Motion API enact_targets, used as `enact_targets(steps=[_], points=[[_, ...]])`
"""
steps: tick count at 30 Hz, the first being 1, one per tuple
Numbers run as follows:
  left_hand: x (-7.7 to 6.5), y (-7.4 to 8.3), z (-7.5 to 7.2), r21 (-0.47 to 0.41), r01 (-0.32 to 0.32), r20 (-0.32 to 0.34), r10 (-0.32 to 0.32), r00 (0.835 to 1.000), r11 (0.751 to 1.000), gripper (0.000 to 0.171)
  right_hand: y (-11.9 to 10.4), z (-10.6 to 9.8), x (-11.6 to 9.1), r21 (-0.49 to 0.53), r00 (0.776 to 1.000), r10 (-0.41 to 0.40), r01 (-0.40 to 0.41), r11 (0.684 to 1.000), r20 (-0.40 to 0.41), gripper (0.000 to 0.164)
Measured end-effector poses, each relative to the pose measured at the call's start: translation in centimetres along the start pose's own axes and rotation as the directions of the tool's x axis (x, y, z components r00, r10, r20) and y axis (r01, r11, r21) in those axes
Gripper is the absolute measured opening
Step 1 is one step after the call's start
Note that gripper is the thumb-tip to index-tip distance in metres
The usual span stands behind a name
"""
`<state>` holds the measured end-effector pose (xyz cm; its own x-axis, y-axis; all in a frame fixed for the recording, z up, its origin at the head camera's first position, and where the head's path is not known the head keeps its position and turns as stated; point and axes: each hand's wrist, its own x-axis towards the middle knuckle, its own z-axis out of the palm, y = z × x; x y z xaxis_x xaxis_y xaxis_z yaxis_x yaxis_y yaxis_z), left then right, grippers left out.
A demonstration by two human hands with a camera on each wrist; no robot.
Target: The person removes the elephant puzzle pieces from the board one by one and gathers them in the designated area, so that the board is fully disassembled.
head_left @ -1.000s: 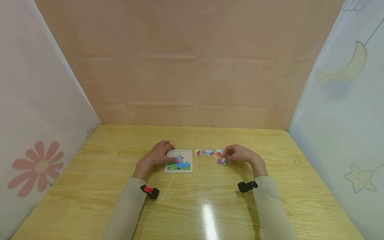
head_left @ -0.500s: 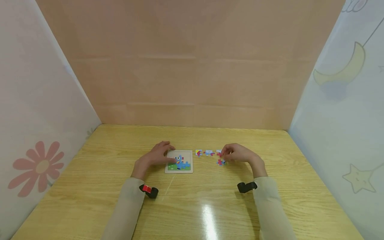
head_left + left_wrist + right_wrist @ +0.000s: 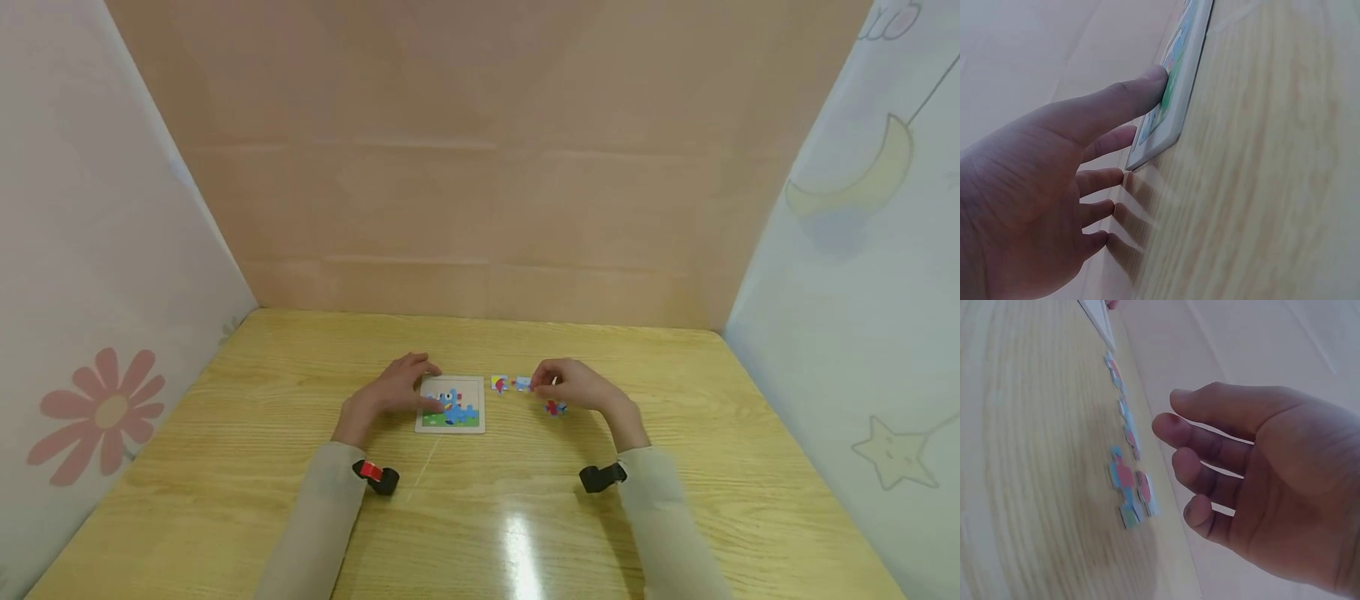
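Right hand shifted leftward, fingers loosely curled, nothing pinched; multicoloured jigsaw pieces left unlifted below them. Pale square tray touched by left hand, fingers spread.

1. The tabletop before me looks like wood, its grain running across under a smooth finish glossy enough to throw a white glare back at me.
2. I see pale, matt, smooth wood in the square tray.
3. My puzzle pieces have smooth printed faces; I can't tell their core.
4. Both my sleeves are matt cloth, softly creased.
5. My wrist cameras look like black plastic.
6. The back panel facing me seems paper or cloth, fold-creased, with a faint sheen.
7. I find the printed side panels matt.
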<state>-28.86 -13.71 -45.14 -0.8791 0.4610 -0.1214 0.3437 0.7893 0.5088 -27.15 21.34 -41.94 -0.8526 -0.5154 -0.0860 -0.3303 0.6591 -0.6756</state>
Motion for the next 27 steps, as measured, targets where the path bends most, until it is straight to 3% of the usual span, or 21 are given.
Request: enact_targets(steps=[10, 27], points=[[-0.3, 0.1, -0.2, -0.017, 0.015, -0.007, -0.015, 1.0, 1.0, 0.069, -1.6, 1.6, 1.7, -0.028, 0.998, -0.068, 0.068, 0.997, -0.014, 0.013], [0.1, -0.2, -0.2, 0.001, 0.024, -0.009, -0.024, 1.0, 1.0, 0.07, -4.7, 3.8, 4.2, -0.085, 0.994, -0.107, 0.109, 0.99, 0.034, 0.011]])
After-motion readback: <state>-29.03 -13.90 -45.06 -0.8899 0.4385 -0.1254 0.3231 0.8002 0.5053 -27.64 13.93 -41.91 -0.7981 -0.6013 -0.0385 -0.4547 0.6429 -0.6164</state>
